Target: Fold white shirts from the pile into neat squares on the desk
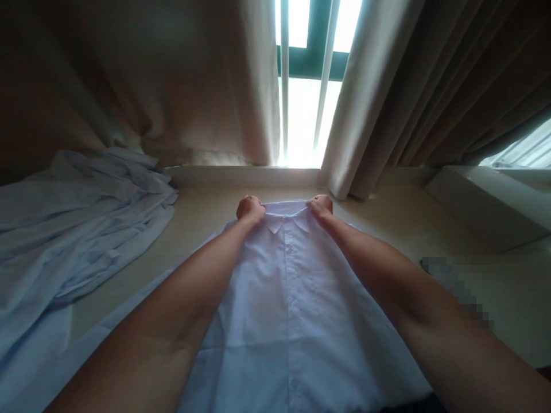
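A white button-up shirt (267, 310) stretches from the far side of the pale surface toward me, its button front facing up and running down the middle. At its far end is the pointed collar (286, 209). My left hand (251, 207) is closed on the shirt at the left side of the collar. On the opposite side, my right hand (321, 205) grips the collar end in the same way. Both arms reach straight out over the shirt and cover parts of its sides. The fingertips are mostly hidden from this angle.
Crumpled white cloth (107, 223) is heaped on the left of the pale surface (206, 201). Long curtains (193, 86) hang behind, parted at a bright barred window (301, 115). A white box-like block (482, 206) stands at the right. A blurred-out patch lies near my right forearm.
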Demonstrator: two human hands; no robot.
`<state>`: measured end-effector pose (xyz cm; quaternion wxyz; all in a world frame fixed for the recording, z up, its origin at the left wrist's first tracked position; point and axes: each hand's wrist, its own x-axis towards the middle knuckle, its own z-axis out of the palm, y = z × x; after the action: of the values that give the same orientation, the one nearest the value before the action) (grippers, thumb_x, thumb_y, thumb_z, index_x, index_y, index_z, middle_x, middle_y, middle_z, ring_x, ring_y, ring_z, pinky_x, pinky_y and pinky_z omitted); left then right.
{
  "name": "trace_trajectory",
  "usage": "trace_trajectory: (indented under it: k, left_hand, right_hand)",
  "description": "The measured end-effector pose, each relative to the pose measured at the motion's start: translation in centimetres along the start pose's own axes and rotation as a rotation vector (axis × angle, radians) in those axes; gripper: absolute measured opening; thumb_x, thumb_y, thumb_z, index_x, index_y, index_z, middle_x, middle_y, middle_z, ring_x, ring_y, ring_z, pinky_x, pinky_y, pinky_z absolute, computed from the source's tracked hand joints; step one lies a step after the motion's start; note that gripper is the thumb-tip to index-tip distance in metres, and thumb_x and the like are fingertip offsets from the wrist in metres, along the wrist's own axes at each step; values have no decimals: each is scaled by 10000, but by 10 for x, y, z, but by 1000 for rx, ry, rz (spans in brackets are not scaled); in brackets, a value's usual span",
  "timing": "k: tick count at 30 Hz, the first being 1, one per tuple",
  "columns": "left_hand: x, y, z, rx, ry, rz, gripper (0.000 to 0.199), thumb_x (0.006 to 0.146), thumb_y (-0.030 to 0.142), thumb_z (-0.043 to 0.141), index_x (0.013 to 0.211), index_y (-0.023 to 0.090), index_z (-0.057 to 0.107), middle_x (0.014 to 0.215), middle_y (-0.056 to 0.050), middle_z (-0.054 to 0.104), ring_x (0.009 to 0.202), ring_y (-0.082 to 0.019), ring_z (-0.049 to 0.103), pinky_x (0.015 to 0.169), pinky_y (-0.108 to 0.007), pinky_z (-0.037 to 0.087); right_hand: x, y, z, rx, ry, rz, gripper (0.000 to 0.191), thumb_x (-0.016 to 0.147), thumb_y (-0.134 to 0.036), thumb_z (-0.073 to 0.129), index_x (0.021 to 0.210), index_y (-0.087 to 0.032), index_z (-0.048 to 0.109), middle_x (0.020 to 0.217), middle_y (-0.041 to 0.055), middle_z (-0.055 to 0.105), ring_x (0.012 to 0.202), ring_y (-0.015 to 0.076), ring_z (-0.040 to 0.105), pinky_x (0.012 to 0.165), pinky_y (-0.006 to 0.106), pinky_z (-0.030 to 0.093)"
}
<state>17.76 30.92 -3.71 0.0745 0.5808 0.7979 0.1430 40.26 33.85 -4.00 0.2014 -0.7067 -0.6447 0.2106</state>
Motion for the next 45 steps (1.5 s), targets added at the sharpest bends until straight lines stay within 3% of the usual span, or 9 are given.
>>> trace_trajectory:
  k: [5,8,12,19,27,32,39,43,45]
  left_hand:
    - [-4,2,-21,124,-5,125,280,829,313,498,926,176,723,994,-132,718,936,-244,656,800,-292,485]
    - [-9,1,-30,161,-31,161,264,816,266,508,981,191,700,1017,-118,714,949,-236,653,793,-277,478]
    - [-17,1,-35,174,-55,149,421,781,212,551,1200,174,578,1040,-137,696,927,-235,659,763,-270,475]
    - [-21,2,-36,116,-98,247,343,714,358,678,1034,239,653,988,-52,710,896,-187,647,734,-228,465]
    - [-18,3,-41,191,-127,329,228,795,395,596,878,236,737,941,-67,728,873,-184,652,748,-227,459]
    - [-16,4,-40,201,-153,370,238,838,318,526,881,221,739,989,-80,722,926,-175,643,797,-214,445]
    - [-11,0,-34,203,-150,337,225,803,251,548,920,189,729,1016,-99,709,961,-185,636,829,-215,443]
    - [-14,2,-34,161,-108,356,296,827,248,515,1072,250,682,1061,-66,699,969,-186,635,802,-234,453]
    - [-17,5,-33,134,-90,391,303,822,289,542,1098,294,667,1125,-34,680,1000,-179,625,816,-231,449]
  right_hand:
    - [-7,-10,-11,48,-109,-152,372,775,-295,622,1141,-250,670,1011,62,706,877,214,638,688,259,458]
    - [-11,-14,-20,-52,-147,-250,334,729,-295,710,1058,-237,698,970,59,709,841,191,632,690,244,450]
    - [-13,-18,-27,-159,-143,-325,232,727,-339,756,909,-198,724,897,56,714,777,147,621,665,213,421]
    - [-15,-25,-31,-285,-122,-429,274,819,-450,674,845,-184,733,824,59,715,716,141,612,633,206,399]
    - [-18,-29,-34,-268,-156,-478,370,836,-547,612,911,-207,737,886,52,710,767,153,619,665,208,419]
    - [-19,-29,-30,-246,-273,-460,226,749,-324,751,932,-192,743,849,28,713,724,129,608,640,188,423]
    - [-14,-27,-27,-385,-161,-446,339,846,-494,618,857,-181,748,852,86,718,726,172,623,652,231,421]
    - [-12,-20,-27,-393,-142,-477,386,901,-501,528,851,-190,751,869,88,720,753,174,630,667,230,412]
    - [-12,-17,-26,-375,-157,-492,291,885,-439,575,897,-207,749,904,70,722,769,164,629,662,217,409]
